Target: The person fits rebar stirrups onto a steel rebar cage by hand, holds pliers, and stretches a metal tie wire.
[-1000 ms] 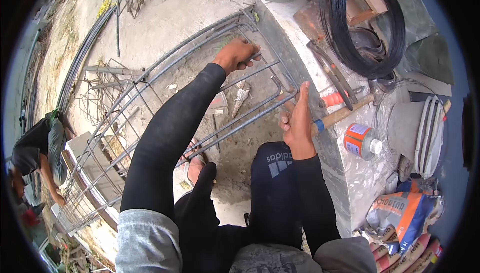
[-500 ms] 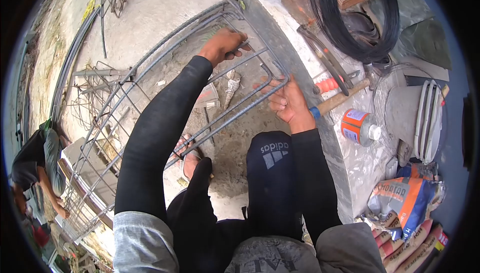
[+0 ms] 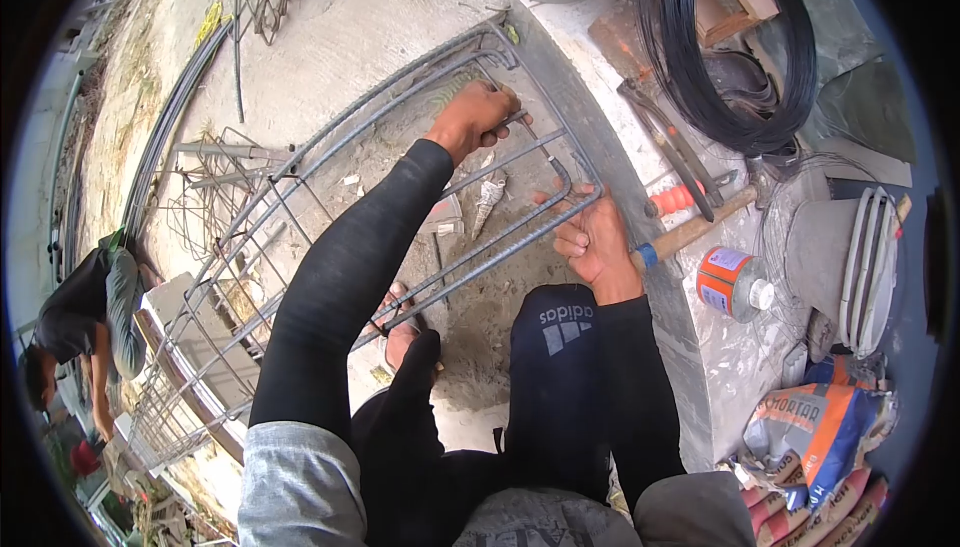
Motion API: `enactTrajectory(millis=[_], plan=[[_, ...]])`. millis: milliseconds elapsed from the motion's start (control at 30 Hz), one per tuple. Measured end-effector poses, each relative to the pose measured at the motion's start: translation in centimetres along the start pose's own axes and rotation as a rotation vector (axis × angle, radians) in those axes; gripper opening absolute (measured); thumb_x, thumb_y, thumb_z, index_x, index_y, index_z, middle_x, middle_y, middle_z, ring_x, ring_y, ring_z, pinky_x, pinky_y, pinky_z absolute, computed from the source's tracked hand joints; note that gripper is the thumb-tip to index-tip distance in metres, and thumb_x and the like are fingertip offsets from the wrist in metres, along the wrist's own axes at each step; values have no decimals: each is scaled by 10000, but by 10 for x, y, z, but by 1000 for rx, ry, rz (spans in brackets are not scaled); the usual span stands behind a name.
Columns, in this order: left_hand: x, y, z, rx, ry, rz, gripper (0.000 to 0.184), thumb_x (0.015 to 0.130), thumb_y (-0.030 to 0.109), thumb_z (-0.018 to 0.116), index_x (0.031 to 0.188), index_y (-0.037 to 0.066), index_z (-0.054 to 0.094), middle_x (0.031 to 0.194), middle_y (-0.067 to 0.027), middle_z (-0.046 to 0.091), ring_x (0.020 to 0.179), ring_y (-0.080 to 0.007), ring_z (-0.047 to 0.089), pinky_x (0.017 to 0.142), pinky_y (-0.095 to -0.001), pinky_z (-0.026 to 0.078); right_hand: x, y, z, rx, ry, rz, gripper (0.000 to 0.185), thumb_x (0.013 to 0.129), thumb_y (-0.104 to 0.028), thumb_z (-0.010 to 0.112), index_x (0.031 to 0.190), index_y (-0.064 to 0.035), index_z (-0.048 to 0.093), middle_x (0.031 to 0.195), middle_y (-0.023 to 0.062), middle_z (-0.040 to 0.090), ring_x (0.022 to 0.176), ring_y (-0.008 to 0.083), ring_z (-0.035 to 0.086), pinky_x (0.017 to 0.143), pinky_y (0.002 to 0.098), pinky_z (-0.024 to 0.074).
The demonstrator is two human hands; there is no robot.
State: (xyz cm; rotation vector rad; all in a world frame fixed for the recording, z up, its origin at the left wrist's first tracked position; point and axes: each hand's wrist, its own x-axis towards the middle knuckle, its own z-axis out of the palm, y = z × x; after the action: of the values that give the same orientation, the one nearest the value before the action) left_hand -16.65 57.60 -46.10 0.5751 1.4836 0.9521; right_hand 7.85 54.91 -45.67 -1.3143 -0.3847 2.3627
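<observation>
A long rebar cage [image 3: 500, 237] of ribbed bars and bent square stirrups slants from the lower left to its near end in front of me. My left hand [image 3: 475, 119] is closed around the thin rod of a stirrup inside this end. Close to the cage's near corner, my right hand [image 3: 597, 239] is turned palm up. Its lower fingers are curled, while its upper fingers pass behind the bars and are partly hidden. It appears to grip the corner from beneath.
On the concrete ledge to the right lie a wire coil [image 3: 790, 112], cutters [image 3: 672, 147], a wooden-handled hammer [image 3: 695, 229], a bottle [image 3: 733, 284], stacked buckets [image 3: 825, 247] and cement bags [image 3: 815, 427]. Another person [image 3: 85, 317] crouches at the far left near the cage's other end.
The whole view has shifted, so everything sits a little lower and farther right. Both hands stay at nearly the same places on the cage. The other person's arm has shifted slightly.
</observation>
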Motion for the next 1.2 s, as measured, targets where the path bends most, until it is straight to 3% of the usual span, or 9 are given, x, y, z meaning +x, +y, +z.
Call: enactTrajectory(millis=[100,200,300,400,467,533,733,833,1200], plan=[[0,-3,-3,5,20,-4,214,990,246,598,928,66,696,887,-44,762,614,-84,574,501,-280,435,-3,1,9,38,8,5,382,1074,-439,323,1133,-133,544,1144,195,678,427,57,342,347,204,273],[12,-5,-16,271,44,50,364,982,299,677,1154,-22,685,1019,-61,762,789,-111,660,615,-293,524,-3,2,11,35,19,-23,356,1071,-426,302,1130,-147,515,1128,181,670,443,68,352,350,214,266],[-27,23,-39,931,243,294,425,977,382,683,1062,-31,739,941,-96,760,833,-136,691,721,-323,550,2,6,4,4,-2,-37,362,1063,-448,295,1134,-166,511,1113,170,666,451,70,352,354,215,259],[-91,83,-60,697,401,512,593,972,546,633,981,-31,769,799,-106,744,772,-192,697,775,-343,542,5,4,1,-27,13,9,450,1056,-539,311,1158,-176,557,1121,179,681,435,66,361,342,207,263],[-69,95,-77,842,567,762,662,967,625,580,1153,14,753,864,-188,751,837,-267,747,756,-382,563,-1,3,3,-33,42,67,496,1054,-586,309,1176,-187,577,1125,189,691,423,63,359,336,201,263],[-29,89,-81,811,327,557,922,933,808,427,1448,60,586,1386,-249,620,1226,-373,644,1047,-453,496,-4,-3,11,-48,47,120,504,1053,-598,288,1191,-205,572,1121,200,695,418,62,346,338,197,253],[-2,93,-63,731,-3,83,1157,783,978,320,1519,106,511,1396,-291,586,1131,-459,667,1018,-600,482,0,-3,8,-109,14,92,513,1047,-629,256,1239,-248,541,1146,239,697,405,58,297,350,195,235],[8,93,-67,782,-60,13,1036,830,914,352,1482,135,555,1369,-268,607,1049,-402,702,960,-570,526,-3,-5,13,-88,28,130,499,1057,-604,246,1255,-244,530,1164,247,695,410,52,298,350,194,237],[-3,85,-71,662,-91,145,857,865,791,495,1358,109,655,1316,-184,634,906,-270,715,814,-437,572,-1,-3,-5,-110,-69,108,485,1082,-501,166,1222,-184,506,1153,266,699,431,36,292,358,183,235]])
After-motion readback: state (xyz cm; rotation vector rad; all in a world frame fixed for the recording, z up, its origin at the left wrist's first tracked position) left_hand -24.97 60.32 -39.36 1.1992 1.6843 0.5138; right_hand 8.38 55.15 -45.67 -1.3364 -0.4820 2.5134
